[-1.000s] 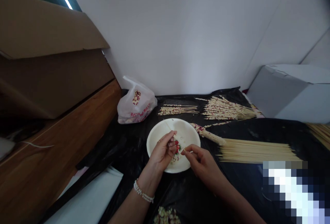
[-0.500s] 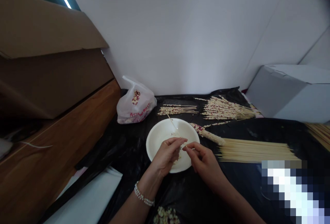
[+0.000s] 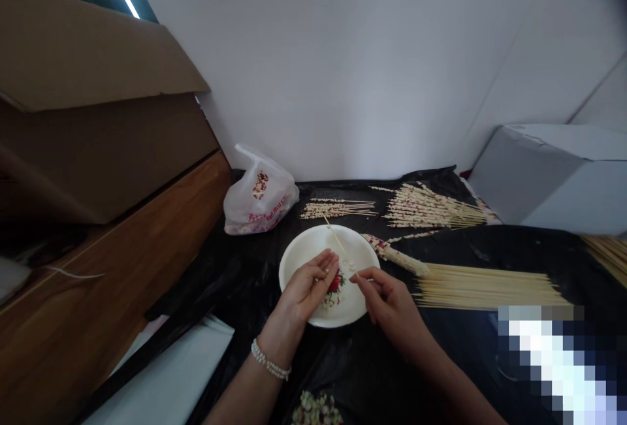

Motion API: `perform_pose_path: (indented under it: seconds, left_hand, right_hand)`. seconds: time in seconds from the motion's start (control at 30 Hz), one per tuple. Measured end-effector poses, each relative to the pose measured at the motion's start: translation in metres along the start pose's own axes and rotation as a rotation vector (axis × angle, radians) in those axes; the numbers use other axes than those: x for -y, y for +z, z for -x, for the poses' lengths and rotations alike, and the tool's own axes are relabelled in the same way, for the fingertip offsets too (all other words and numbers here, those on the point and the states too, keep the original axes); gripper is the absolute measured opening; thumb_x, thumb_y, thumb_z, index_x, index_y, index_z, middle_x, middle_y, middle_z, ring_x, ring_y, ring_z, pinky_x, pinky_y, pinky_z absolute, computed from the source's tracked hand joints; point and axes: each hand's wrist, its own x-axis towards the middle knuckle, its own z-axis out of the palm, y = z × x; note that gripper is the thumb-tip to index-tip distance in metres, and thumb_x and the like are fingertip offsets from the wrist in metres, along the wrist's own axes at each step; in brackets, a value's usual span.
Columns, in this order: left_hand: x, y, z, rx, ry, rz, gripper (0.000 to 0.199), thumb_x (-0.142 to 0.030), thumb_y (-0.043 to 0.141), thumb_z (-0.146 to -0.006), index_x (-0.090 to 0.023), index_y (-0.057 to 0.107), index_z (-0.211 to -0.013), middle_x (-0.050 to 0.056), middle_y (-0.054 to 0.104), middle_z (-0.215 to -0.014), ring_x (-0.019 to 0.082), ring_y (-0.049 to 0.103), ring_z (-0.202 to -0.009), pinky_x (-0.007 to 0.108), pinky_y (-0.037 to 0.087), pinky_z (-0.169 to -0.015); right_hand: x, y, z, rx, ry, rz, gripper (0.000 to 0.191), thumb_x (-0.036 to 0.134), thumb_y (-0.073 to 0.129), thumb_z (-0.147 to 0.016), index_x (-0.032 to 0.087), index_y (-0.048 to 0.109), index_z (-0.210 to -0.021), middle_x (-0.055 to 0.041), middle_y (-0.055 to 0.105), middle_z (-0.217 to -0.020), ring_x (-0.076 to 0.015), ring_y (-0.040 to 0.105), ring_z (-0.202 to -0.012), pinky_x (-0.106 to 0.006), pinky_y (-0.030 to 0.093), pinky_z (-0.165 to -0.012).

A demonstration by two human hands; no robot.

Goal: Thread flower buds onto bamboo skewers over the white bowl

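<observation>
My left hand (image 3: 306, 284) is over the left side of a white bowl (image 3: 292, 252), palm turned up and fingers stretched out, slightly cupped. A pale speck by its fingers is too small to name. Over the bowl's right side, my right hand (image 3: 385, 291) pinches a thin wooden skewer (image 3: 336, 236). The skewer slants up past the bowl's far rim, with pale kernels (image 3: 350, 264) low on it near my fingertips. A red flower print (image 3: 336, 281) shows on the bowl's floor, with loose bits (image 3: 329, 301) beside it.
Behind the bowl lie kernel-threaded skewers (image 3: 337, 208) and a larger bundle (image 3: 426, 206). A partly stripped corn cob (image 3: 401, 258) touches bare skewers (image 3: 490, 286) at right. A plastic bag (image 3: 262, 200) stands back left. Loose kernels (image 3: 317, 410) lie in front. Boxes (image 3: 102, 151) flank the sides.
My left hand has come away from the skewer and turned palm up, its fingers straightening. My right hand still pinches the skewer. The bowl's flower print has come into view.
</observation>
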Motion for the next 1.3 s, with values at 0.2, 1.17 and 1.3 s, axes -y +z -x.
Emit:
perform_pose_path:
  seconds: [0.2,1.17,1.3]
  left_hand:
    - [-0.003,0.001,0.002,0.030,0.005,0.059,0.046,0.013,0.041,-0.082,-0.004,0.058,-0.121,0.019,0.068,-0.108,0.023,0.069,-0.101,0.024,0.058,-0.082]
    - [-0.030,-0.006,-0.005,-0.005,0.171,0.037,0.017,-0.006,0.048,-0.092,-0.012,0.064,-0.094,0.013,0.073,-0.100,0.012,0.071,-0.080,0.018,0.056,-0.072]
    - [-0.030,-0.007,-0.005,-0.014,0.168,0.049,0.018,-0.008,0.049,-0.091,-0.009,0.063,-0.103,0.014,0.073,-0.095,0.015,0.071,-0.083,0.021,0.057,-0.074]
  right_hand:
    - [0.002,0.000,0.000,-0.003,-0.001,-0.006,0.029,0.044,0.053,-0.089,0.016,0.058,-0.080,0.0084,0.041,-0.046,-0.0085,0.033,-0.040,-0.022,0.022,-0.042]
    - [0.018,-0.022,0.001,0.338,0.157,0.059,0.029,0.041,0.052,-0.092,0.016,0.062,-0.084,0.0101,0.038,-0.040,-0.0067,0.029,-0.035,-0.021,0.018,-0.040]
    - [0.018,-0.021,0.002,0.321,0.171,0.049,0.029,0.042,0.053,-0.091,0.016,0.063,-0.083,0.0102,0.037,-0.041,-0.0067,0.029,-0.036,-0.021,0.017,-0.040]
